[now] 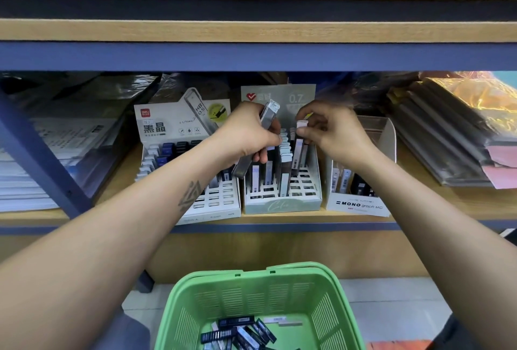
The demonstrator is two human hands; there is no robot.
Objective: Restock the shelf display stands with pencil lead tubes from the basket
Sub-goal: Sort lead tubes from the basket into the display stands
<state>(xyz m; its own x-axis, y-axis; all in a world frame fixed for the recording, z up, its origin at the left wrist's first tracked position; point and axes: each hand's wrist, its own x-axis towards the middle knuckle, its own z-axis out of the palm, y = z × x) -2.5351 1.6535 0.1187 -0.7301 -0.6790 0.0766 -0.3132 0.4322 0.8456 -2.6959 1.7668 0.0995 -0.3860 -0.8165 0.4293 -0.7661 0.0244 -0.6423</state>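
Head view: looks down past both forearms at a wooden shelf with three display stands, a green basket below on the floor
Left hand: fingers curled round a small bundle of grey lead tubes, held slanted over the gap between the left and middle stands
Right hand: thumb and forefinger pinch the white cap of a single tube, which stands nearly upright in the right-hand rows of the middle stand
Middle stand: pale green, marked 0.7 on its back card; rear slots filled, several front slots open
Left stand: white, HB 0.5 card; dark-capped tubes at the back, front slots bare
Right stand: MONO graph box, a few items inside
Basket stock: dark blue and grey tubes lie loose on the basket floor, so restocking looks far from finished
Step in hand: likely seating the pinched tube into a slot
Risk, wrong stand: the stands differ by lead size, so a tube of the other size could be slotted in unnoticed
Risk, jam: a tilted tube may catch the slot edge and push its neighbours askew
Risk, drop: the left bundle is slanted, and a loosened grip could let tubes slide out behind the stands or onto the floor
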